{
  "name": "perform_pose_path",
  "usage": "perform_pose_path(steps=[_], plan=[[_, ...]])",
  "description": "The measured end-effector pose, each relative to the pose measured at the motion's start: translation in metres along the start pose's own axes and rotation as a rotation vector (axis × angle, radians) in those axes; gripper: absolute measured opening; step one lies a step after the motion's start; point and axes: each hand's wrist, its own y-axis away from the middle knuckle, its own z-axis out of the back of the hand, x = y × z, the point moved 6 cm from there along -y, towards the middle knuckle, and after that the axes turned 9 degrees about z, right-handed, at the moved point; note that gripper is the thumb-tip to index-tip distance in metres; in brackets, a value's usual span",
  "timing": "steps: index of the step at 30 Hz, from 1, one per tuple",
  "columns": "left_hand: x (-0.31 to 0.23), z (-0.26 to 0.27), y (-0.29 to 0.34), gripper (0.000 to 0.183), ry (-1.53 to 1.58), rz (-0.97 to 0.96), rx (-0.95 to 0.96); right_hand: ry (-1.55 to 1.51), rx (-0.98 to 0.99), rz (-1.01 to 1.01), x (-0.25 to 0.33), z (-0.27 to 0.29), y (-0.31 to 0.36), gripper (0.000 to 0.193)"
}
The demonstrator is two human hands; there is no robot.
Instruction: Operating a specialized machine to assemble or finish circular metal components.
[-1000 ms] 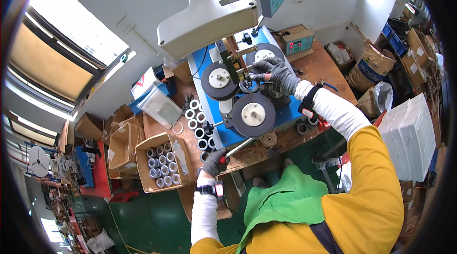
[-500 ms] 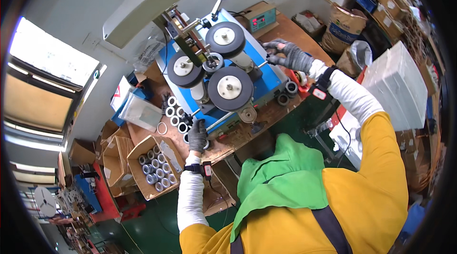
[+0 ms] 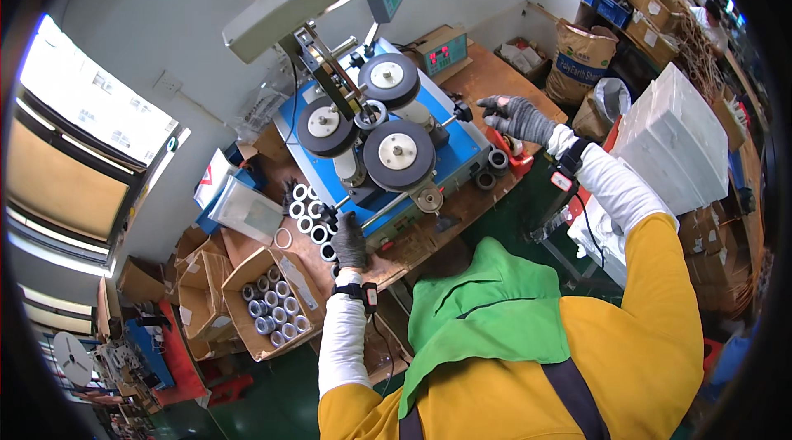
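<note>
At far left we see a box (image 3: 268, 308) of rings beside the desk (image 3: 495, 77). More rings (image 3: 304, 207) lie on the desk by our left hand (image 3: 350, 240), which rests closed near the machine (image 3: 388, 151); what it grips, we cannot tell. Three wheels (image 3: 398, 154) sit on the machine. Our right hand (image 3: 518, 116) hovers open, fingers spread, above the red holder (image 3: 510, 153).

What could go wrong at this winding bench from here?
The left hand rests at the bench edge right beside the blue machine and its dark wheels; a glove could catch there. The right hand hovers over loose rings near the table edge, which might get knocked off.
</note>
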Motion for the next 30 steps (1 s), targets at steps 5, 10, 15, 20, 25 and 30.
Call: perform_pose_path(steps=[5, 10, 15, 20, 25, 30], plan=[[-0.009, 0.009, 0.003, 0.025, 0.186, -0.065, 0.027, -0.206, 0.006, 0.013, 0.039, 0.008, -0.060, 0.027], [-0.001, 0.055, 0.024, 0.032, 0.346, 0.208, 0.032, -0.544, -0.144, 0.312, 0.108, 0.047, -0.134, 0.028], [0.055, 0.104, 0.093, 0.030, 0.392, 0.441, -0.053, -0.451, -0.330, 0.449, 0.164, 0.071, -0.193, 0.031], [0.116, 0.129, 0.167, 0.026, 0.319, 0.659, -0.108, -0.498, -0.382, 0.548, 0.200, 0.081, -0.221, 0.026], [0.111, 0.142, 0.185, 0.021, 0.323, 0.711, -0.184, -0.373, -0.442, 0.646, 0.194, 0.088, -0.224, 0.013], [0.093, 0.134, 0.172, 0.020, 0.330, 0.675, -0.137, -0.504, -0.065, 0.389, 0.173, 0.073, -0.207, 0.016]])
